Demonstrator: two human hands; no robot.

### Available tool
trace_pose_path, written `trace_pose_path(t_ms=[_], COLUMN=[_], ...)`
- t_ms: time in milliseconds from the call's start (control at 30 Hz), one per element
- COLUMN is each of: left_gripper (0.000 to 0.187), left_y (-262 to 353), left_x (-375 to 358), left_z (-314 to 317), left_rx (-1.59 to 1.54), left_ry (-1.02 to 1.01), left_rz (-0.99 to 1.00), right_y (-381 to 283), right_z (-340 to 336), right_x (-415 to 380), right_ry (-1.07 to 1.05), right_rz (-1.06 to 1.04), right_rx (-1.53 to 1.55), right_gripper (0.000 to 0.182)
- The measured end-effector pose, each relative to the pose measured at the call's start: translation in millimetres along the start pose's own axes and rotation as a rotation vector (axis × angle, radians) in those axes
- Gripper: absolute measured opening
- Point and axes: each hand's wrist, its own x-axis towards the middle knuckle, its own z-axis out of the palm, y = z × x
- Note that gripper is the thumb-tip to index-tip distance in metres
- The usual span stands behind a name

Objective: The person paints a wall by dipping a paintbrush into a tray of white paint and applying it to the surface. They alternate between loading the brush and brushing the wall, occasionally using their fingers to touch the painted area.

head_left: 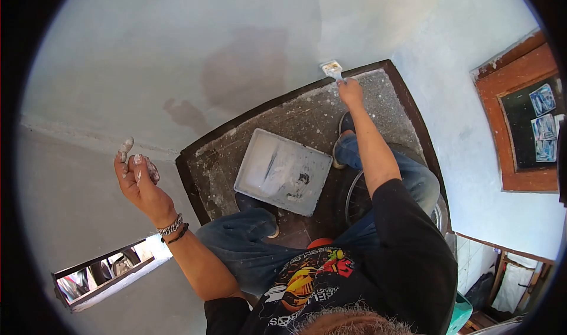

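Note:
My right hand point(351, 93) is closed round the handle of a paint brush point(332, 70), whose pale, paint-covered head lies against the lower edge of the grey wall point(248, 57), just above the dark skirting. My left hand point(139, 172) is raised at the left, its fingers curled and smeared with whitish paint; the index finger points up. Whether anything is inside those fingers is hard to make out. Between my legs and the wall, a grey paint tray point(283, 171) rests on the speckled floor, with wet pale paint and a dark patch inside.
A bicycle-like wheel point(354, 196) stands beside my right leg. At the right is a wooden-framed window point(493, 110). A narrow opening point(106, 270) cuts the left wall. Something green point(460, 314) shows at the lower right.

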Motion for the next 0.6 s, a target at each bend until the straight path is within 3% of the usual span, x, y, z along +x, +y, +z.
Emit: trace_pose_path(t_ms=[100, 300, 333, 433, 533, 600], left_gripper=[0.031, 0.03, 0.031, 0.03, 0.031, 0.031], left_y=[2.6, 4.6, 4.4, 2.4, -2.7, -6.1], left_x=[-1.2, -5.6, -5.3, -3.4, -0.8, 0.3], left_z=[1.6, -2.0, -3.4, -7.8, -12.3, -12.9], left_rx=[-0.015, -0.013, -0.002, -0.004, 0.009, 0.04], left_ry=[-0.003, -0.027, -0.022, 0.004, 0.01, 0.007], left_rz=[-0.005, 0.023, 0.03, 0.018, -0.007, -0.014], right_y=[-18.8, -79.8, -85.0, -13.8, 44.5, 65.6], right_z=[-30.4, -128.3, -139.2, -88.7, -30.3, -4.1], right_x=[0.0, -32.5, -40.4, -14.9, -9.1, -10.1], right_ry=[0.034, 0.088, 0.056, 0.085, -0.05, -0.019], right_rz=[-0.125, -0.205, -0.135, -0.23, 0.012, 0.101], right_rx=[0.081, 0.186, 0.134, 0.14, 0.01, -0.059], right_gripper=[0.04, 0.04, 0.038, 0.038, 0.037, 0.037])
